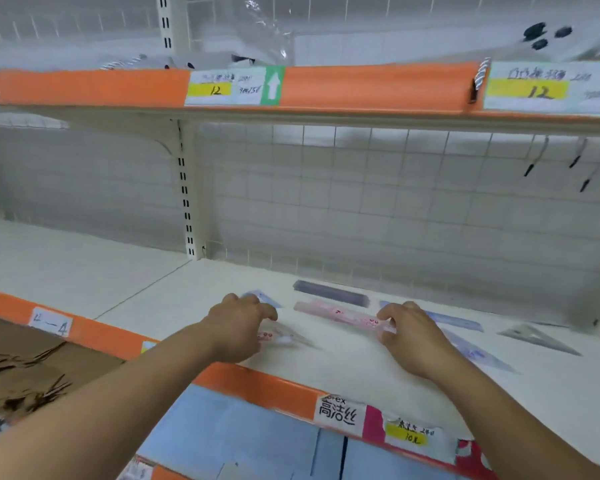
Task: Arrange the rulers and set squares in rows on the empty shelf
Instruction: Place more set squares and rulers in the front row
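Fingertips [386, 337] of right hand [413, 339], pinching pink ruler [336, 315] right end

Purple ruler [331, 293] flat at shelf [343, 362] back, pink ruler [340, 315] just in front. Pink set square [284, 336] left, clear set square [537, 337] far rt.

Both bare forearms reach forward, palms down. Left grip [238, 329]: fingers curled downward, blur hides whether it holds anything. Right grip [409, 337]: fingers curled, thumb and fingertips pinching the end of pink ruler [340, 315].
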Demonstrator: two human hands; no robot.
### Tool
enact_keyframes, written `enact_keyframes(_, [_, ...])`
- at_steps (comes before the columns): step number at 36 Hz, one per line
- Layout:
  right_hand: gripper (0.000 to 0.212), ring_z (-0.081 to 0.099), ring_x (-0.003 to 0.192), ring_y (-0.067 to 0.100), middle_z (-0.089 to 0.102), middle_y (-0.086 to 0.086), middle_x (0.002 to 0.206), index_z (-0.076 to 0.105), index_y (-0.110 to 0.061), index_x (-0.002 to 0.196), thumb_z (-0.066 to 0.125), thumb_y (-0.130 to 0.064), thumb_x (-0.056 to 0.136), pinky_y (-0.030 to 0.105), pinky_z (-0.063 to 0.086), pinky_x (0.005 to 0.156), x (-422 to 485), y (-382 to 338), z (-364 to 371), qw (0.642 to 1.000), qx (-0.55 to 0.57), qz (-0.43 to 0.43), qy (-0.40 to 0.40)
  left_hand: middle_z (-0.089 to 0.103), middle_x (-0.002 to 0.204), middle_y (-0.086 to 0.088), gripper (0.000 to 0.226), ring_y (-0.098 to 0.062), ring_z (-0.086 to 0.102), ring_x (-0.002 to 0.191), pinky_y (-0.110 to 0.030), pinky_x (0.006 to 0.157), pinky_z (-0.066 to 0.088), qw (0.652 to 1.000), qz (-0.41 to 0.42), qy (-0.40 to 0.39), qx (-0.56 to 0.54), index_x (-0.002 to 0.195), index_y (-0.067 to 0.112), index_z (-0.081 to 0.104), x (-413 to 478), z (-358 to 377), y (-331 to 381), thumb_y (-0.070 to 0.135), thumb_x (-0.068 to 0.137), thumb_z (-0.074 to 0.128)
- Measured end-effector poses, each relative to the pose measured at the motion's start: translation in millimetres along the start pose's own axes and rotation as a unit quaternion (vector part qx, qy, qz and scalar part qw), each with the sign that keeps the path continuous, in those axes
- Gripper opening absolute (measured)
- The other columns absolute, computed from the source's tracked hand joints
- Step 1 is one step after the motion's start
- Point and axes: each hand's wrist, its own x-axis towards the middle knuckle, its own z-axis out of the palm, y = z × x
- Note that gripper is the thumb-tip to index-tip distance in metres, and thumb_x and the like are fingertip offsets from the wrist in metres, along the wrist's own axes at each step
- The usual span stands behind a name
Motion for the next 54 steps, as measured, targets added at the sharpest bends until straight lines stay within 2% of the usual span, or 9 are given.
enact_keyframes(10, [0.035, 0.05, 0.118, 0.021, 0.051, 0.004, 0.127, 0.055, -0.021, 0.127, 0.057, -0.025, 0.093, 0.036, 0.04, 0.103, -32, 26, 14, 0.994, -0.032, 0.102, -0.029, 0.041, 0.139, 0.0, 0.052, -0.025, 0.04, 0.125, -0.034, 0.104, 0.036, 0.991, 0.088, -0.097, -0.041, 0.14, 0.037, 0.037, 35, 27, -6, 0.033, 0.091, 0.056])
enact_keyframes(18, [0.034, 0.049, 0.119, 0.02, 0.051, 0.0, 0.127, 0.058, -0.031, 0.123, 0.059, -0.03, 0.089, 0.033, 0.04, 0.103, -41, 56, 2, 0.985, -0.063, 0.152, -0.054, 0.042, 0.13, -0.003, 0.053, -0.024, 0.043, 0.12, -0.032, 0.104, 0.036, 0.985, 0.117, -0.111, -0.056, 0.136, 0.04, 0.041, 54, 35, 7, 0.037, 0.088, 0.062])
enact_keyframes(28, [0.034, 0.049, 0.118, 0.021, 0.052, 0.0, 0.127, 0.06, -0.038, 0.121, 0.059, -0.034, 0.087, 0.032, 0.042, 0.103, -43, 69, 4, 0.984, -0.041, 0.152, -0.078, 0.042, 0.136, 0.0, 0.058, -0.024, 0.042, 0.123, -0.033, 0.107, 0.034, 0.987, 0.11, -0.112, -0.042, 0.135, 0.048, 0.043, 68, 44, 1, 0.047, 0.081, 0.064])
enact_keyframes(33, [0.042, 0.042, 0.128, 0.019, 0.045, -0.001, 0.136, 0.054, -0.035, 0.13, 0.061, -0.036, 0.088, 0.035, 0.036, 0.109, -40, 70, 2, 0.984, -0.039, 0.148, -0.092, 0.04, 0.138, -0.001, 0.073, -0.023, 0.043, 0.125, -0.032, 0.106, 0.036, 0.988, 0.1, -0.114, -0.012, 0.144, 0.042, 0.031, 68, 46, 4, 0.049, 0.081, 0.065])
enact_keyframes(38, [0.038, 0.044, 0.125, 0.019, 0.048, -0.002, 0.134, 0.058, -0.034, 0.123, 0.064, -0.037, 0.086, 0.035, 0.038, 0.107, -36, 69, 5, 0.986, -0.039, 0.133, -0.092, 0.037, 0.141, -0.002, 0.084, -0.024, 0.04, 0.129, -0.034, 0.107, 0.036, 0.988, 0.067, -0.136, -0.021, 0.148, 0.031, 0.025, 63, 41, -5, 0.051, 0.079, 0.067])
enact_keyframes(41, [0.035, 0.044, 0.122, 0.018, 0.047, -0.002, 0.13, 0.057, -0.033, 0.122, 0.064, -0.037, 0.087, 0.033, 0.038, 0.105, -33, 66, 6, 0.986, -0.041, 0.128, -0.096, 0.042, 0.134, -0.002, 0.075, -0.022, 0.047, 0.115, -0.031, 0.097, 0.042, 0.988, 0.035, -0.15, -0.013, 0.14, 0.026, 0.038, 60, 38, -14, 0.055, 0.078, 0.066])
enact_keyframes(44, [0.032, 0.045, 0.12, 0.018, 0.047, -0.001, 0.128, 0.057, -0.033, 0.119, 0.064, -0.036, 0.088, 0.03, 0.039, 0.103, -31, 65, 7, 0.987, -0.041, 0.123, -0.099, 0.046, 0.131, -0.003, 0.047, -0.023, 0.046, 0.108, -0.035, 0.093, 0.045, 0.984, 0.042, -0.165, 0.055, 0.1, 0.028, 0.053, 57, 40, -24, 0.068, 0.074, 0.056])
enact_keyframes(48, [0.019, 0.044, 0.118, 0.019, 0.046, -0.001, 0.123, 0.053, -0.038, 0.104, 0.063, -0.032, 0.089, 0.028, 0.038, 0.1, -29, 64, 7, 0.986, -0.046, 0.116, -0.108, 0.046, 0.128, -0.005, 0.067, -0.022, 0.048, 0.112, -0.031, 0.092, 0.042, 0.985, 0.031, -0.157, 0.066, 0.129, 0.023, 0.043, 55, 42, -28, 0.061, 0.076, 0.061])
enact_keyframes(54, [0.015, 0.044, 0.114, 0.019, 0.043, -0.002, 0.115, 0.049, -0.036, 0.092, 0.062, -0.029, 0.09, 0.024, 0.037, 0.095, -27, 61, 6, 0.986, -0.052, 0.111, -0.116, 0.057, 0.12, -0.001, 0.055, -0.018, 0.053, 0.104, -0.028, 0.085, 0.041, 0.982, 0.066, -0.155, 0.09, 0.117, 0.02, 0.053, 55, 44, -30, 0.06, 0.081, 0.057])
